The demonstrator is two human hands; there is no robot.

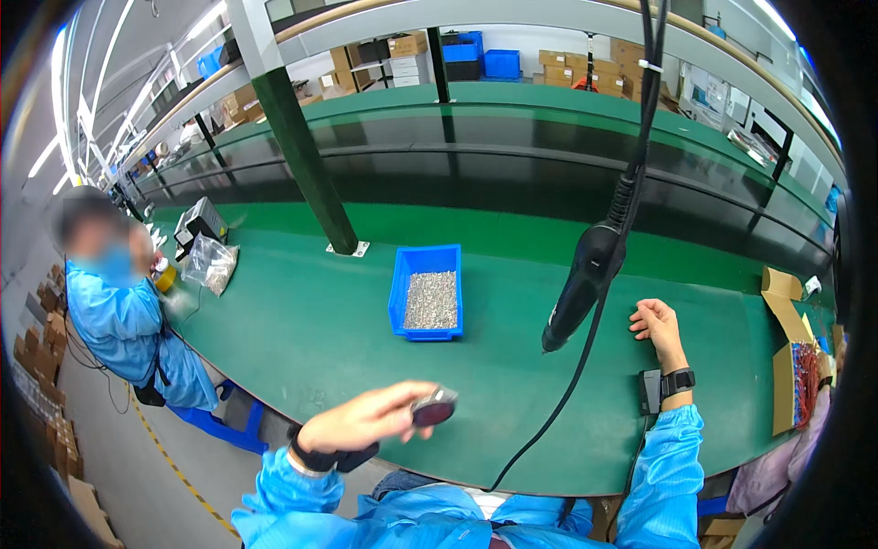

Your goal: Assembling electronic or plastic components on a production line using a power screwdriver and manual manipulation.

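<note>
My left hand [375,416] is closed on a small rounded device [433,406] with a dark red-black face and a grey edge, held above the front of the green table. My right hand [657,325] is over the table at the right, its fingers bent inward toward the thumb; anything between them is too small to make out. Between the hands a black electric screwdriver [585,274] hangs tip down from its cable, touched by neither hand. Beyond my left hand stands a blue bin [428,336] holding many small metal parts [431,300], seemingly screws.
A green post [306,165] rises from the table [512,403]. At the left, a person in blue [128,320] sits near a clear bag of parts [212,263]. An open carton [784,384] with red wired parts stands at the right, beside another person's sleeve [773,471].
</note>
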